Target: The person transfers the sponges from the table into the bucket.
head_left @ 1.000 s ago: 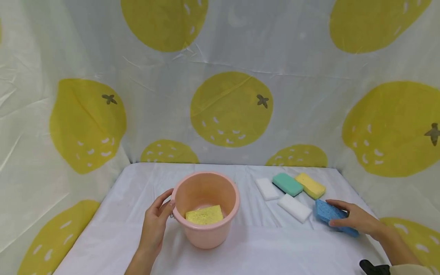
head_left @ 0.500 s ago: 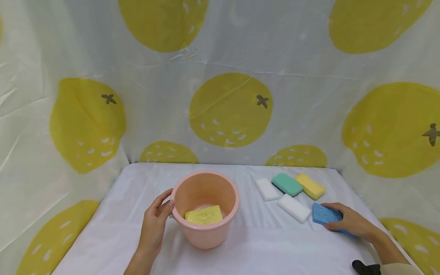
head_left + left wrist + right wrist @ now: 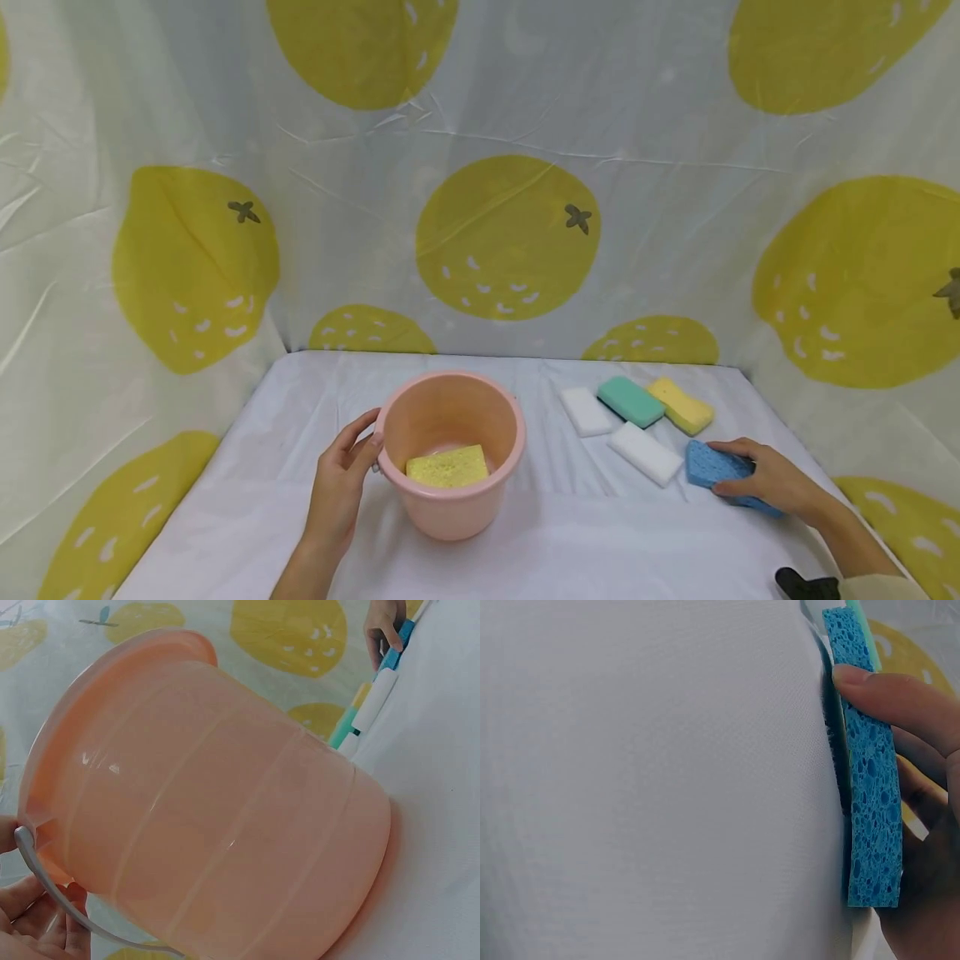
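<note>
Blue sponge (image 3: 712,468) pinched in right hand (image 3: 772,483) fingers; left hand (image 3: 337,492), apparently relaxed, touches pink bucket (image 3: 450,508)

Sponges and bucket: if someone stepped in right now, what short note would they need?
Left hand rests against the pink bucket by its rim.
Right hand grips the blue sponge, low over the white cloth.
Done: one yellow sponge lies in the bucket.
Left: the blue one, likely also two white sponges, the green sponge and the other yellow one.
</note>
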